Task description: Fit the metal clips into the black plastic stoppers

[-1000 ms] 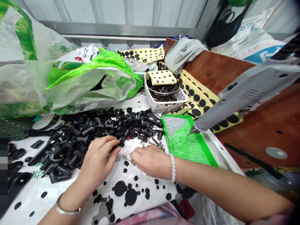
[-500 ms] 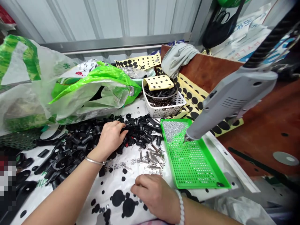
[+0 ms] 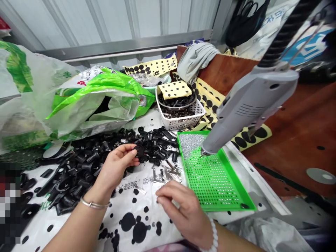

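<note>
My left hand (image 3: 118,161) pinches a round black plastic part (image 3: 139,151) between thumb and fingers. It is just above the near edge of a heap of black plastic parts (image 3: 86,164). My right hand (image 3: 181,210) hovers over the white sheet (image 3: 126,199), loosely curved, with the thumb a little apart from the forefinger and nothing visible in it. Beyond its fingers lies a small pile of flat metal strips (image 3: 166,173). To its right is a green perforated tray (image 3: 231,189) with small silvery pieces (image 3: 191,143) at its far end.
A grey electric screwdriver (image 3: 241,105) hangs over the tray, its tip low above it. Behind stands a white basket (image 3: 181,122) holding dark small parts. Green and clear plastic bags (image 3: 105,94) bulge at the back left. A brown board (image 3: 294,147) rises at the right.
My left hand has drawn back slightly from the heap, and the round black part now shows in its fingers. My right hand has shifted right, its forefinger and thumb stretched out more.
</note>
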The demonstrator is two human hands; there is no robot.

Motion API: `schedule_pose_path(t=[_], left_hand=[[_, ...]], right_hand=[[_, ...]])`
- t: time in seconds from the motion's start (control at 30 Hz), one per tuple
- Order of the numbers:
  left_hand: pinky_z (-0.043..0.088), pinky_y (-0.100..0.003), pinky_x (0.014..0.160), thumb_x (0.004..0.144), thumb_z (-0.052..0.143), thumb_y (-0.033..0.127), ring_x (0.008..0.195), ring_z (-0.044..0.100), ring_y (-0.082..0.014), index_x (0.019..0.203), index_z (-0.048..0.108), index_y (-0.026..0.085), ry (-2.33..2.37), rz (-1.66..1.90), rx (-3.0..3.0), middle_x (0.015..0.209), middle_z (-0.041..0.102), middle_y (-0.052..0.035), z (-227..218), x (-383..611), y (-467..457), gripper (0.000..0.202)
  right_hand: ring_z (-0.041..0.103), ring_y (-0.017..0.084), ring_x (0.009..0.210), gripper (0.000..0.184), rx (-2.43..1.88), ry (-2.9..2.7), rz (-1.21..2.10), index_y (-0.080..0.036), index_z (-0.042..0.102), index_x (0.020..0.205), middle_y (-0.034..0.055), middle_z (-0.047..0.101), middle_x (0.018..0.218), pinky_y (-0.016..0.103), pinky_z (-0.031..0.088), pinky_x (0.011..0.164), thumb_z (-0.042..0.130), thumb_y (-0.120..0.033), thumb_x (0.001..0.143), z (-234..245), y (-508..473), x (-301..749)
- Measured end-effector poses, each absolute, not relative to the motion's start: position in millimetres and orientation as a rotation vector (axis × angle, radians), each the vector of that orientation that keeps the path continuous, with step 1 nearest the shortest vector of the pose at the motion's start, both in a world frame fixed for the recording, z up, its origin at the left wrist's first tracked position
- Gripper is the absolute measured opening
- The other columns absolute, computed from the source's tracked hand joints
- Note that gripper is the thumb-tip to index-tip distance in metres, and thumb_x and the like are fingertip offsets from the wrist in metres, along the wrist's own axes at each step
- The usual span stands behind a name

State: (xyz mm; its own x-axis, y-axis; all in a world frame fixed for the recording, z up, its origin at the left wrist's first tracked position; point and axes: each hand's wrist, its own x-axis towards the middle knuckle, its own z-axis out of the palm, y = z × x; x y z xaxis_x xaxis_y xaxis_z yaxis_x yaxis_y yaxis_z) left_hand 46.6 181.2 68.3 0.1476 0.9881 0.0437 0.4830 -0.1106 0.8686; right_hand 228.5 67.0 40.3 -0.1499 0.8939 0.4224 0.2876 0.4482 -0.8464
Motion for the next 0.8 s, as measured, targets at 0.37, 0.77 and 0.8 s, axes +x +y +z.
schedule_pose_path(t=[0.37,0.77,0.8], left_hand=[[0.057,-0.022,0.053,0.066,0.075,0.024,0.062,0.069,-0.0171,0.102,0.056,0.011,1.132,0.884,0.788,0.072,0.071,-0.0059,62.1,50.7,118.8,0.043],[0.058,-0.022,0.054,0.062,0.079,0.026,0.065,0.071,-0.0185,0.092,0.057,0.012,1.2,1.039,0.707,0.072,0.071,-0.0026,49.6,15.2,102.3,0.04],[0.058,-0.022,0.054,0.061,0.079,0.026,0.065,0.071,-0.0185,0.092,0.057,0.013,1.212,1.058,0.69,0.071,0.072,-0.0026,49.4,11.3,100.3,0.04]], right_hand=[[0.062,0.011,0.06,0.008,-1.031,-1.307,1.023,-0.017,0.061,0.088,0.0007,0.063,0.069,0.024,0.051,0.054,0.055,-0.018,0.083,53.4,83.2,213.9],[0.054,0.016,0.059,0.013,-1.187,-2.589,0.235,-0.016,0.056,0.076,0.0031,0.059,0.069,0.028,0.041,0.053,0.048,-0.007,0.081,33.7,73.9,195.3],[0.054,0.016,0.059,0.013,-1.178,-2.624,0.235,-0.017,0.056,0.078,0.0031,0.059,0.071,0.028,0.041,0.053,0.049,-0.006,0.08,29.6,71.8,192.0]])
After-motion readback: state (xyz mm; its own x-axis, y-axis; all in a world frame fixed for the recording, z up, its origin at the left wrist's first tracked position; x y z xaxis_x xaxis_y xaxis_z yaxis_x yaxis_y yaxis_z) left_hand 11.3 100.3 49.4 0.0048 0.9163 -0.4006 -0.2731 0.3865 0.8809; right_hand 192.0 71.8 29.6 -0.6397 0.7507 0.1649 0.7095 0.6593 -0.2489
